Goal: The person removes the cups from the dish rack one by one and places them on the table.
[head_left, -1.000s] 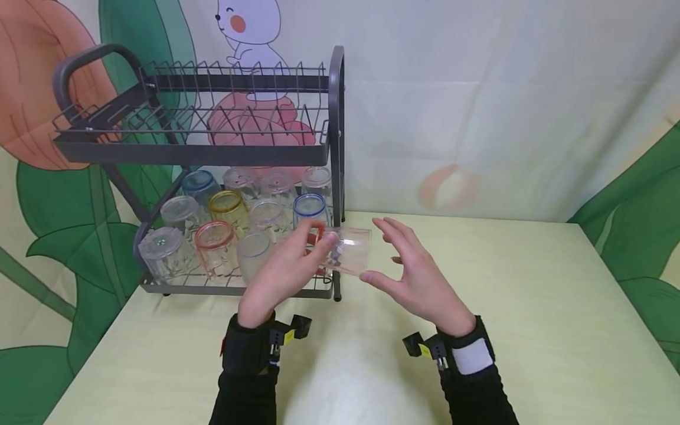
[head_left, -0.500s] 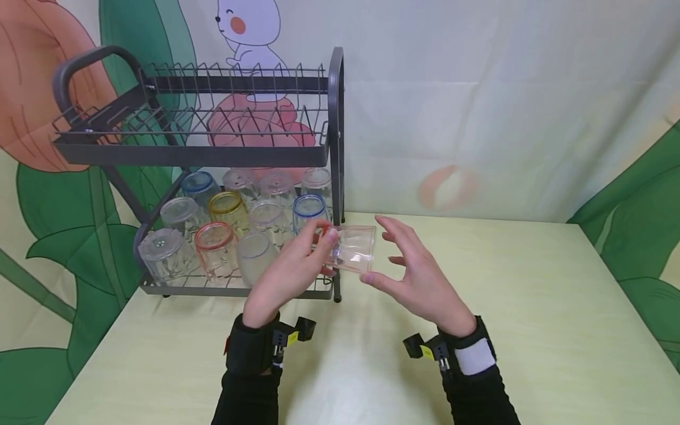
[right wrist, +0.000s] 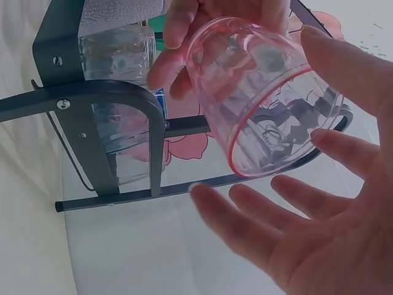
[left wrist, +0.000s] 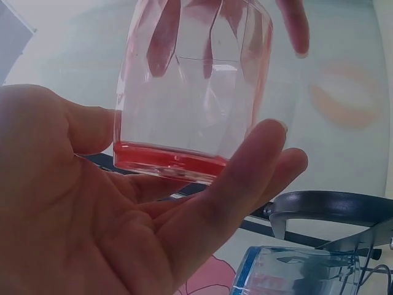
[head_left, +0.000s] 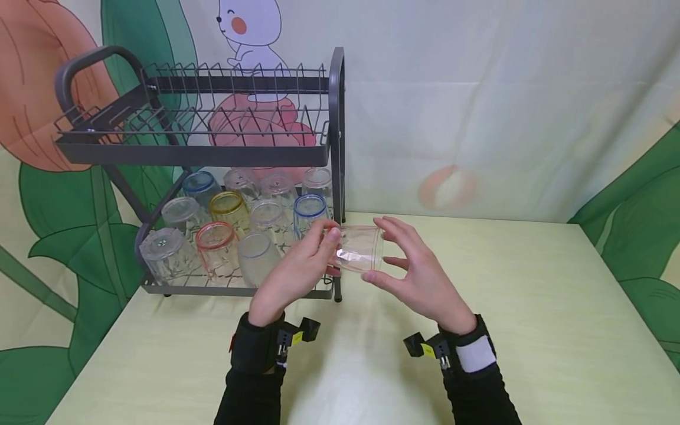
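A clear drinking glass [head_left: 358,249] with a pinkish tint lies sideways in the air before the rack's right end. My left hand [head_left: 292,268] grips its base end between thumb and fingers; the left wrist view shows a red band round the thick bottom of the glass [left wrist: 190,110]. My right hand [head_left: 422,283] is at the mouth end, fingers spread and slightly bent. In the right wrist view the open mouth of the glass [right wrist: 215,114] faces the right palm. A fingertip [right wrist: 322,136] overlaps the rim there; whether it touches, I cannot tell.
A dark two-tier dish rack [head_left: 191,155] stands at the left on the pale table [head_left: 531,319]. Its lower tier holds several upside-down glasses, among them a red-rimmed glass [head_left: 216,251], a yellow glass [head_left: 229,209] and a blue-rimmed glass [head_left: 310,212]. A printed curtain [head_left: 478,106] hangs behind.
The left hand has shifted slightly right with the glass, bringing its mouth end nearer the right fingers. The glass looks turned a little about its length. The right hand has stayed almost still.
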`<state>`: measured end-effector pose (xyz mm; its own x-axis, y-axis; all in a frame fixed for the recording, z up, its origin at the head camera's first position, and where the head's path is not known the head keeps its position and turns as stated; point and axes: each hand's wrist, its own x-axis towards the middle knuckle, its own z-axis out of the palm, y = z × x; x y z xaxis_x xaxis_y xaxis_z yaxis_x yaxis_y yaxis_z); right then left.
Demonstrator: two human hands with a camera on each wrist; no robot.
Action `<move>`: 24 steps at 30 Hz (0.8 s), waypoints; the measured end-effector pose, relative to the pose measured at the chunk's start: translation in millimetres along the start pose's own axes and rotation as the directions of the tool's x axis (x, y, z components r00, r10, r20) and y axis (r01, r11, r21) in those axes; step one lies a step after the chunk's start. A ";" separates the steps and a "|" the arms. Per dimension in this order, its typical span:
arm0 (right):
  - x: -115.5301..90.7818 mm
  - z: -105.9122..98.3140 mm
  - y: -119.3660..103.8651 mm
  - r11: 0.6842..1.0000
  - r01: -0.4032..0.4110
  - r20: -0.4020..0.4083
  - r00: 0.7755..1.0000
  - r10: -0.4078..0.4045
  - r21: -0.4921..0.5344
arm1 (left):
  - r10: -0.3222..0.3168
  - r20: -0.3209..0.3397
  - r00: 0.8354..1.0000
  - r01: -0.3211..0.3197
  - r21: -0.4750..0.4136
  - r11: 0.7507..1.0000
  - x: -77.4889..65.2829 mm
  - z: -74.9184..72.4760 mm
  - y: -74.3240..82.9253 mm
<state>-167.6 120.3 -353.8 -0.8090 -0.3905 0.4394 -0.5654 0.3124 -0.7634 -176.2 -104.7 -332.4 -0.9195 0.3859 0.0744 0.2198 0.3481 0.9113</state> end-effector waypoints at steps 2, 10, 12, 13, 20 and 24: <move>-0.1 0.3 0.4 1.000 0.001 -0.002 1.000 -0.001 0.026 | 0.000 0.006 1.000 0.000 0.000 1.000 0.1 0.6 -0.1; 0.3 1.2 -1.2 0.997 0.008 -0.018 1.000 -0.007 0.078 | 0.005 0.041 0.999 -0.005 -0.013 1.000 0.9 1.8 -1.3; 0.3 0.6 -0.9 0.997 0.014 -0.021 1.000 -0.013 0.078 | 0.010 0.046 0.999 -0.010 -0.016 1.000 1.4 2.0 -1.8; 0.4 0.3 -0.7 0.997 0.018 -0.022 1.000 -0.016 0.078 | 0.013 0.048 0.999 -0.012 -0.015 1.000 1.5 2.0 -2.0; 0.2 -0.6 0.0 0.999 0.022 -0.030 0.999 -0.021 0.050 | 0.033 0.049 0.998 -0.033 0.002 0.999 3.4 2.7 -3.7; 0.1 -1.7 -3.1 1.000 0.014 -0.038 0.999 -0.013 0.019 | 0.039 0.051 0.998 -0.040 0.021 0.999 4.4 2.9 -4.3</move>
<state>-166.2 120.7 -350.6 -0.8069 -0.3612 0.4674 -0.5736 0.2902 -0.7660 -180.2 -102.0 -337.2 -0.8923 0.4426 0.0890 0.2635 0.3505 0.8987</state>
